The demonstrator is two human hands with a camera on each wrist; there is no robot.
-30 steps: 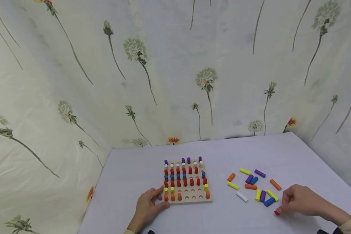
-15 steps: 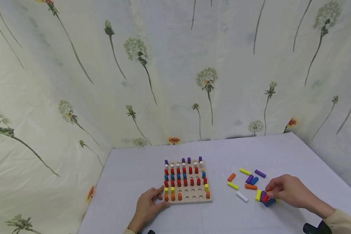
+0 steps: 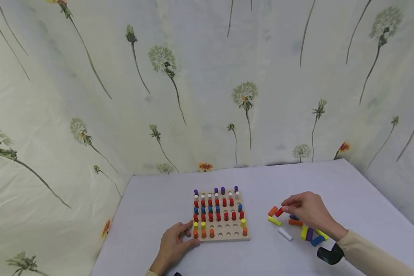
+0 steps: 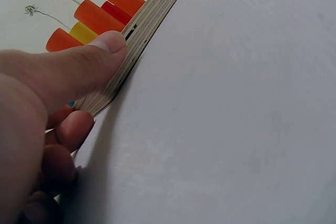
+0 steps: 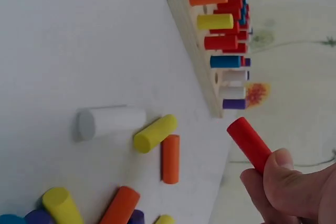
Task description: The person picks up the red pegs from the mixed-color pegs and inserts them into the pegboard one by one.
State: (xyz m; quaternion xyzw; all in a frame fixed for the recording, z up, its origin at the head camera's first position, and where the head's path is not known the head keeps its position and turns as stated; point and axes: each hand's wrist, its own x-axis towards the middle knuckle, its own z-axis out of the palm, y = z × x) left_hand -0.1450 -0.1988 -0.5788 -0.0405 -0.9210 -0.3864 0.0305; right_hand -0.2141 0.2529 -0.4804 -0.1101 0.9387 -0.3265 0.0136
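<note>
A wooden pegboard (image 3: 224, 237) stands on the table with rows of purple, white, red, blue, yellow and orange pegs; several holes have no peg. My left hand (image 3: 174, 243) grips its near left corner, the thumb on the front edge, as the left wrist view shows. Between thumb and fingers my right hand (image 3: 308, 209) pinches a red peg (image 5: 249, 142), raised above the loose pegs to the right of the board. Near that hand lie an orange peg (image 3: 273, 210), a yellow peg (image 3: 274, 221) and a white peg (image 3: 285, 234).
More loose pegs lie under and beside the right forearm, among them a blue peg (image 3: 317, 240) and a yellow peg (image 3: 304, 232). A white cloth covers the table (image 3: 151, 207). Behind it hangs a flower-print curtain (image 3: 200, 96).
My right hand has lifted the red peg from the near right and carried it leftward over the loose pegs toward the board. The left hand has stayed at the board's corner.
</note>
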